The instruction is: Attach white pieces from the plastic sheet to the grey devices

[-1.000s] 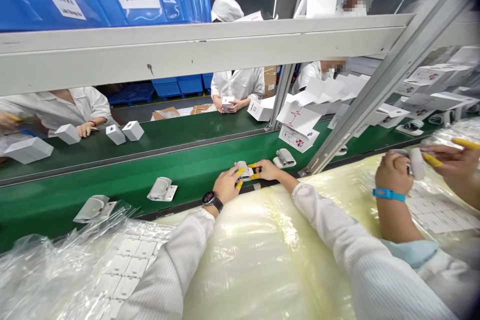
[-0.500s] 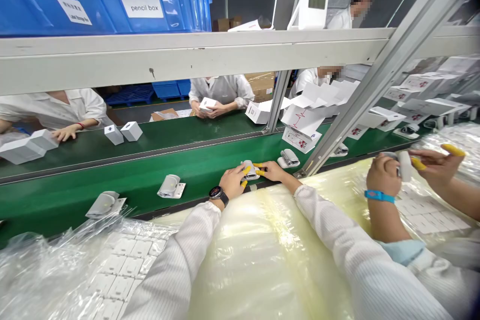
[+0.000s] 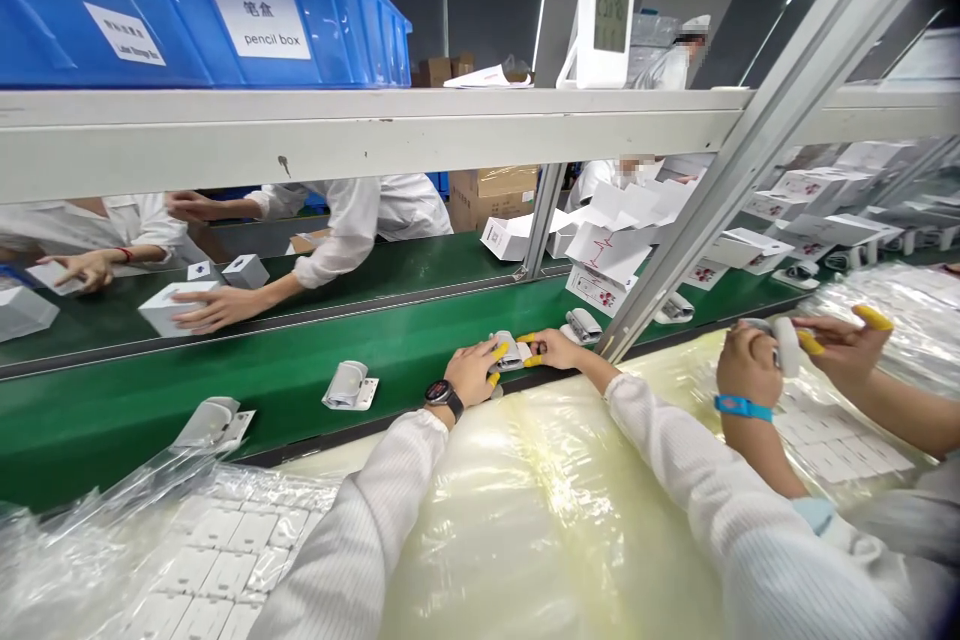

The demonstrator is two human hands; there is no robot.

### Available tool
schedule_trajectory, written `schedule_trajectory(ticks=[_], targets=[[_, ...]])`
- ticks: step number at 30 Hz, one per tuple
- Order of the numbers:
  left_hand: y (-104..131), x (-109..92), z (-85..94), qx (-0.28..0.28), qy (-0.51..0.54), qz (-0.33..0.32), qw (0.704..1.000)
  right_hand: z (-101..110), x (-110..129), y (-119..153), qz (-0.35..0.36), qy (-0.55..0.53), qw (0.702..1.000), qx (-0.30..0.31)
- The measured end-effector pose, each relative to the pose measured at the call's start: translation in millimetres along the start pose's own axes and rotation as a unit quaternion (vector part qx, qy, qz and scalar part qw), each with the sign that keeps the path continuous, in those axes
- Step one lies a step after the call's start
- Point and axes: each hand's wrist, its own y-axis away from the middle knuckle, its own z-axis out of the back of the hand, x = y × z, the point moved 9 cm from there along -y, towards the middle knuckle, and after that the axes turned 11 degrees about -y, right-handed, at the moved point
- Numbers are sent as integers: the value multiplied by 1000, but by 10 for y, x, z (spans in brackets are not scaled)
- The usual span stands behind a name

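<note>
Both my hands are on one wrist blood pressure monitor (image 3: 511, 352) with a rolled grey cuff, at the near edge of the green conveyor belt (image 3: 420, 345). My left hand (image 3: 471, 372), wearing a black watch, grips its left side. From the right, my right hand (image 3: 561, 350) pinches its other end. Yellow finger cots cover some of my fingertips. On the belt to the left lie two similar monitors, one closer (image 3: 350, 386) and one farther off (image 3: 214, 425). Another monitor (image 3: 582, 326) rests just beyond my right hand.
A slanted metal post (image 3: 675, 230) stands right of my hands, below a white shelf (image 3: 420, 135) with blue bins (image 3: 300, 20). A co-worker's hands (image 3: 750, 365) hold a monitor at right. Open white boxes (image 3: 611, 255) stand behind. White units in plastic (image 3: 225, 560) lie front left.
My view has shifted slightly. My hands stay on the monitor, which sits a little farther right in view. Across the belt, a person has leaned left and put a hand on a white box.
</note>
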Motion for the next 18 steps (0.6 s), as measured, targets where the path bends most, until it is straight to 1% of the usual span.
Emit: schedule_trajectory(ticks=[2,4,7,9,10,12,13,16,18], targets=[[-52,-33,-19,5,1,-3,1000,3,-24,-55,-19,13,999,38],[-96,-71,-38,10,1,-8,1000,5,-19,-141,-24,18,998,61],[-146,-111,-59,13,6,-13,1000,-11,31,-235,-22,16,997,74],[-172,-116,-71,14,10,-10,1000,25,89,-164,-17,12,998,66],[-185,-114,-78,15,11,-8,1000,80,117,-58,-14,8,998,57],[-217,-118,-89,17,11,-7,1000,300,150,314,-4,1,1000,27],[-234,-126,-92,17,11,-8,1000,460,145,572,-1,-2,1000,10],[-265,-163,-89,20,16,-20,999,1063,65,1432,14,-15,998,-66],[-242,-175,-76,23,24,-27,999,1440,12,1874,34,-28,988,-151]])
